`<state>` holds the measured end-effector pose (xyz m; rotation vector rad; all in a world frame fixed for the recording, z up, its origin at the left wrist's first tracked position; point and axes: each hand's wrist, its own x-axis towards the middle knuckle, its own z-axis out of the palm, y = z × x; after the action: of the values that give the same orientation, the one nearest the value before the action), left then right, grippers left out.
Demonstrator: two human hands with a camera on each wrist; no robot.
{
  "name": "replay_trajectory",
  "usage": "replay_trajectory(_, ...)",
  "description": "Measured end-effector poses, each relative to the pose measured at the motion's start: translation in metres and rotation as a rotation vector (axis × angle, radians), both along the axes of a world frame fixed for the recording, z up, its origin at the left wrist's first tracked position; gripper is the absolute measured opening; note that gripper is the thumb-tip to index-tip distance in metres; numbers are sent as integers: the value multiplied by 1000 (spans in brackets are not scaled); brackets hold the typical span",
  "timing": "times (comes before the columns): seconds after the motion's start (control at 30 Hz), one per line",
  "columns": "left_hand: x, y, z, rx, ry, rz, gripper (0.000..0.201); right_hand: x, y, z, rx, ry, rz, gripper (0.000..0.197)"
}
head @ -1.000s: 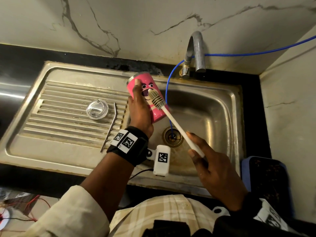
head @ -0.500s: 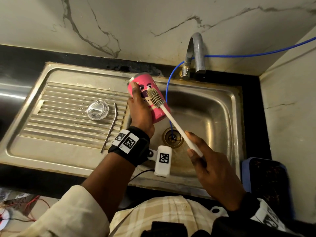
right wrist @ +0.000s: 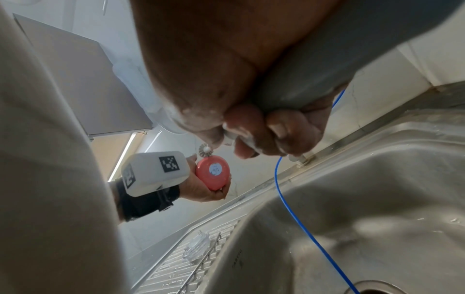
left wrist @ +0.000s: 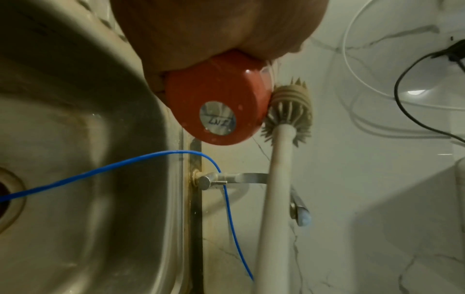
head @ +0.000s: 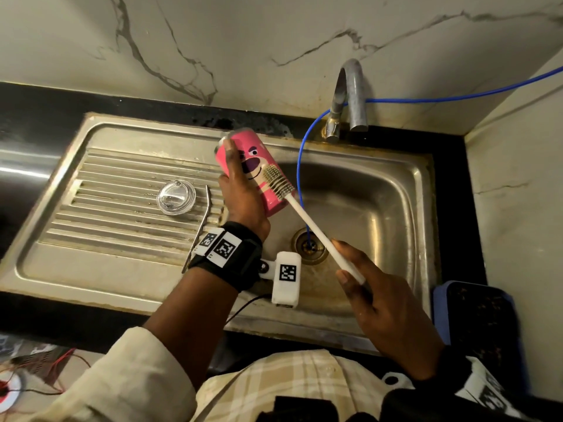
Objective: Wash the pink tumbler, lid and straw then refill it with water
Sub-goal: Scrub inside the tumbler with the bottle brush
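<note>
Setting: white marble-veined wall (head: 274,35) behind a black worktop (head: 45,102) that carries a stainless steel sink with ribbed drainboard (head: 122,269).
Left hand (head: 243,202): fingers wrapped round the pink cylindrical tumbler with a cartoon bear face (head: 259,166), held tilted over the basin edge; its base with a round silver sticker (left wrist: 217,117) faces the left wrist camera.
Right hand (head: 384,303): fingers clamped on the white handle of the long bottle brush with beige bristles (head: 316,229), near its end.
Brush head (head: 277,181): pressed against the tumbler's side, just beside the left fingers.
Lid: clear round plastic lid (head: 176,196) lies on the drainboard, to the left of the left fingers, apart from them.
Straw: bent metal straw (head: 199,226) lies on the ribs just right of the lid.
Tap: curved grey metal tap (head: 350,95) beyond the tumbler.
Hose: thin blue hose (head: 300,178) runs from the wall down into the drain hole (head: 309,245), passing between both hands.
</note>
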<state>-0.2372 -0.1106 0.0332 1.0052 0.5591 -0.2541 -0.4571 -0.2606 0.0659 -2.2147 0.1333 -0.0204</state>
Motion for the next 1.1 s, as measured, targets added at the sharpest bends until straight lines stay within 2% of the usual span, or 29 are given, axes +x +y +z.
replay_trajectory(0.03, 1, 2, 0, 9, 13, 15, 120, -2, -1, 0, 8, 5, -4, 48)
replay_trajectory(0.07, 1, 2, 0, 30, 2, 20, 115, -2, -2, 0, 13, 8, -9, 48)
replay_trajectory(0.17, -5, -2, 2, 82, -20, -18, 77, 2, -2, -2, 11, 13, -27, 47)
replay_trajectory(0.2, -8, -4, 1, 68, -23, -36, 77, 4, -1, -2, 11, 15, -29, 48)
replay_trajectory(0.47, 4, 3, -3, -63, -16, -37, 119, -6, -2, 1, 12, 17, -42, 48)
replay_trajectory(0.67, -7, -8, -8, -88, -86, -111, 112, 5, 0, 4, -7, -4, -66, 48)
replay_trajectory(0.8, 0, -1, -4, -105, -103, -44, 84, -5, -4, 2, 2, 16, -75, 47)
replay_trajectory(0.9, 5, 5, -3, -121, -104, -19, 84, -8, -8, -1, 7, 23, -84, 48)
replay_trajectory(1.1, -12, -4, 6, -163, -161, -196, 76, 7, -6, 2, -1, -1, -111, 48)
